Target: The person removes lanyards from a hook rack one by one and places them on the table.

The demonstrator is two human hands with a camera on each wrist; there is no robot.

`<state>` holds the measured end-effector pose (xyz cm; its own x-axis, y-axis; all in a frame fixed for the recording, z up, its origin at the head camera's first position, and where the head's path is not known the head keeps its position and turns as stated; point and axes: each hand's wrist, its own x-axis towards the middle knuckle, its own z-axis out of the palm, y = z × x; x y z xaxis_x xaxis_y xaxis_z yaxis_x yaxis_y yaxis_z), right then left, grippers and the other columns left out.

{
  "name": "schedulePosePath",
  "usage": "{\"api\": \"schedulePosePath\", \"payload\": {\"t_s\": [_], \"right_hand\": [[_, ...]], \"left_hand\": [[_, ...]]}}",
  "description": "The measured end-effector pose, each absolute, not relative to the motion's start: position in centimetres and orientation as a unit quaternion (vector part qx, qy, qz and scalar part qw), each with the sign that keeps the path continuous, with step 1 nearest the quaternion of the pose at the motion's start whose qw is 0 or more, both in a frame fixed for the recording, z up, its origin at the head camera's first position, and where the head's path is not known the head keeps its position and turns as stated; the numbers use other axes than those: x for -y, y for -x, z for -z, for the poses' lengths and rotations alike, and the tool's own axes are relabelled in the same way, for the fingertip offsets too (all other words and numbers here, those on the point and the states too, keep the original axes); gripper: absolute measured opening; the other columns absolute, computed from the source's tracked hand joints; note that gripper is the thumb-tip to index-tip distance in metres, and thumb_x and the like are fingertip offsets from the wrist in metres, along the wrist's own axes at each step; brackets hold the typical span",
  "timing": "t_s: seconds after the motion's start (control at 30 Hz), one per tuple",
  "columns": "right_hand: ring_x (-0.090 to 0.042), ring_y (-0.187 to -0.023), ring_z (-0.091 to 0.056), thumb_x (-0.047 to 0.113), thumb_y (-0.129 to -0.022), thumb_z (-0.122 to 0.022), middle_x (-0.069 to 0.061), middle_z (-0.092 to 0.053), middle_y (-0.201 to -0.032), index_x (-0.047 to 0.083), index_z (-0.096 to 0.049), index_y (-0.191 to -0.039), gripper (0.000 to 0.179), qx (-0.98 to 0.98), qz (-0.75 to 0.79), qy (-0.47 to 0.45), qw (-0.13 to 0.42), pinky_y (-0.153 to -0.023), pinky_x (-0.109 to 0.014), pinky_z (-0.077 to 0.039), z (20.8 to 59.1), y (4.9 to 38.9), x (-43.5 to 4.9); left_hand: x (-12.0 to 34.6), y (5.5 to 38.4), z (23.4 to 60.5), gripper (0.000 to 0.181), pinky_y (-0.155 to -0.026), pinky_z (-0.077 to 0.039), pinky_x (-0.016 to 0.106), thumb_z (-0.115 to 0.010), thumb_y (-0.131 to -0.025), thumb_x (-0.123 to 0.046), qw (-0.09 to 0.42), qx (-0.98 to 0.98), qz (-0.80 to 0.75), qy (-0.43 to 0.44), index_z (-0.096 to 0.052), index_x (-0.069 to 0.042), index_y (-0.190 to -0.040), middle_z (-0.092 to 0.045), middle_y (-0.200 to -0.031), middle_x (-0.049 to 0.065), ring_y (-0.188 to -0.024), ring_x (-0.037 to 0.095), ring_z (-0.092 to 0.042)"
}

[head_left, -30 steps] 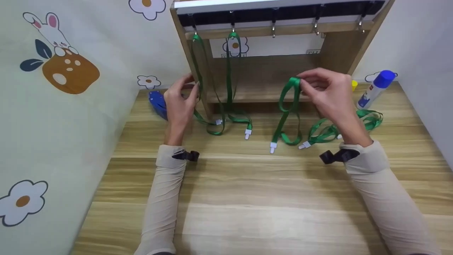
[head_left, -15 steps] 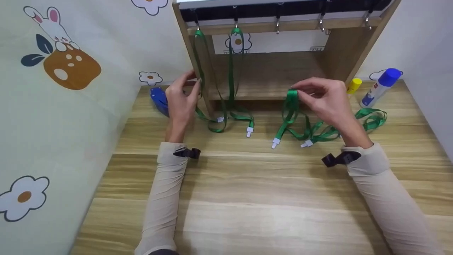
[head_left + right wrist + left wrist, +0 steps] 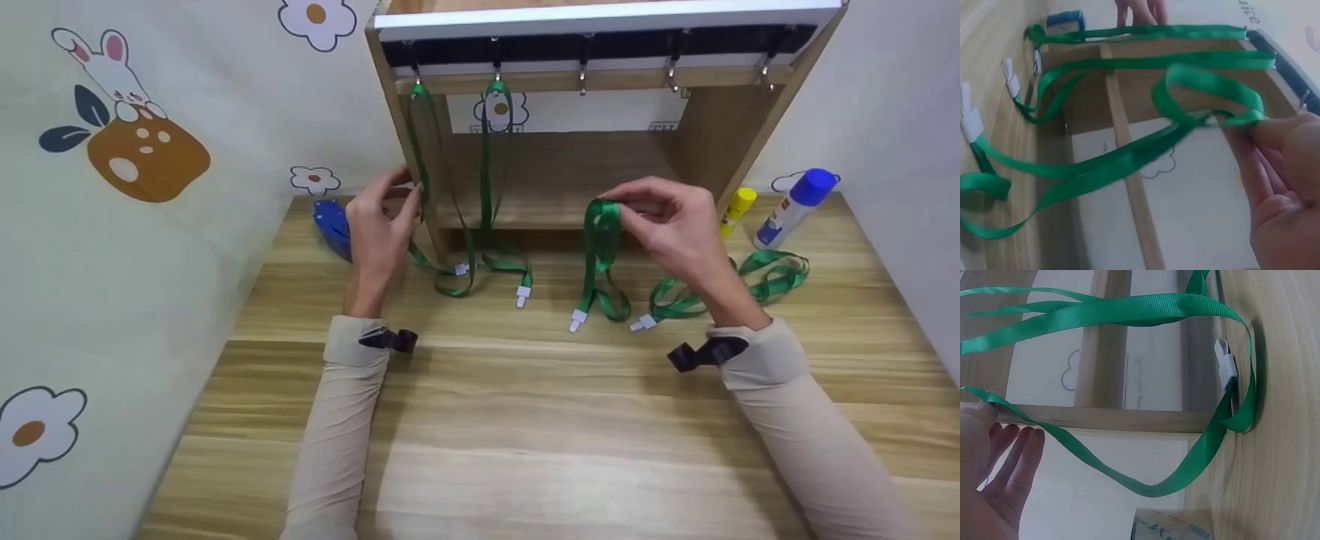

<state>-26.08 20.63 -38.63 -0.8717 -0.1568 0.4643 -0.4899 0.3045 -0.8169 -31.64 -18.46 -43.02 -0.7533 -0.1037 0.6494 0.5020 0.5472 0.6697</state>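
Observation:
My right hand pinches the top loop of a green lanyard between thumb and fingertips. This strap hangs in front of the wooden rack, its white clip low near the tabletop. My left hand grips the rack's left side panel at its front edge, thumb near the strap of the leftmost hanging lanyard. A second hung lanyard is on the hook beside it. Both hang down so that their clip ends reach the table. Three metal hooks to the right carry nothing.
More green lanyard lies coiled on the table by my right wrist. A yellow glue stick and a blue-capped glue stick stand right of the rack. A blue object sits behind my left hand. Patterned walls flank the table.
My right hand has moved left and down with the lanyard, whose open loop has drawn together into a narrow hanging bundle. My left hand stays at the rack's side. The head view has shifted slightly.

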Motion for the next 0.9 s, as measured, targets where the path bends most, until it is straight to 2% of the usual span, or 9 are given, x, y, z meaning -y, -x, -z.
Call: {"api": "schedulePosePath", "payload": {"t_s": [0.1,0.23,0.43,0.57,0.67,0.9], "right_hand": [[-0.008,-0.104,-0.08,0.007,-0.1,-0.078,-0.01,-0.082,-0.117,0.009,-0.083,-0.117,0.018,0.794,-0.551,-0.186,0.176,-0.092,-0.018,-0.061,39.0,26.5,-21.0],[-0.012,-0.103,-0.08,0.01,-0.101,-0.078,-0.006,-0.083,-0.117,0.015,-0.084,-0.117,0.018,0.834,-0.478,-0.192,0.197,-0.089,-0.013,-0.06,39.5,26.6,-21.5],[-0.02,-0.099,-0.08,0.004,-0.1,-0.077,-0.002,-0.083,-0.115,0.014,-0.084,-0.115,0.02,0.876,-0.366,-0.255,0.183,-0.084,-0.008,-0.057,40.6,26.6,-21.8],[-0.021,-0.101,-0.08,-0.001,-0.098,-0.076,-0.003,-0.084,-0.114,0.014,-0.085,-0.112,0.023,0.887,-0.333,-0.283,0.15,-0.086,-0.025,-0.065,41.6,26.3,-21.4],[-0.022,-0.104,-0.08,-0.002,-0.098,-0.076,-0.004,-0.084,-0.115,0.013,-0.085,-0.111,0.022,0.885,-0.329,-0.303,0.13,-0.089,-0.04,-0.067,42.2,26.3,-20.9],[-0.017,-0.1,-0.078,0.003,-0.099,-0.077,-0.001,-0.084,-0.113,0.015,-0.085,-0.11,0.018,0.879,-0.336,-0.323,0.098,-0.082,-0.043,-0.067,43.4,26.6,-19.9]], "left_hand": [[18.5,31.5,43.0,0.031,-0.081,-0.067,0.035,-0.075,-0.104,-0.028,0.327,0.817,0.46,0.119,-0.078,-0.013,-0.131,-0.081,-0.124,0.004,-0.103,0.015,-0.079],[18.5,31.4,43.0,0.03,-0.083,-0.067,0.04,-0.075,-0.104,-0.028,0.315,0.818,0.467,0.114,-0.078,-0.015,-0.131,-0.081,-0.124,0.003,-0.103,0.016,-0.079],[18.3,31.7,43.2,0.031,-0.085,-0.067,0.041,-0.075,-0.104,-0.029,0.31,0.814,0.477,0.118,-0.077,-0.017,-0.133,-0.08,-0.126,0.003,-0.104,0.015,-0.078],[18.1,31.6,43.4,0.031,-0.085,-0.068,0.041,-0.075,-0.105,-0.029,0.302,0.816,0.479,0.116,-0.077,-0.017,-0.133,-0.08,-0.127,0.002,-0.104,0.015,-0.078],[18.2,31.5,43.4,0.031,-0.085,-0.067,0.036,-0.075,-0.105,-0.028,0.301,0.817,0.477,0.116,-0.077,-0.016,-0.133,-0.08,-0.126,0.003,-0.104,0.015,-0.078],[18.2,31.8,43.0,0.031,-0.079,-0.064,0.024,-0.075,-0.104,-0.026,0.321,0.815,0.468,0.121,-0.077,-0.013,-0.132,-0.081,-0.125,0.005,-0.102,0.016,-0.079]]}}
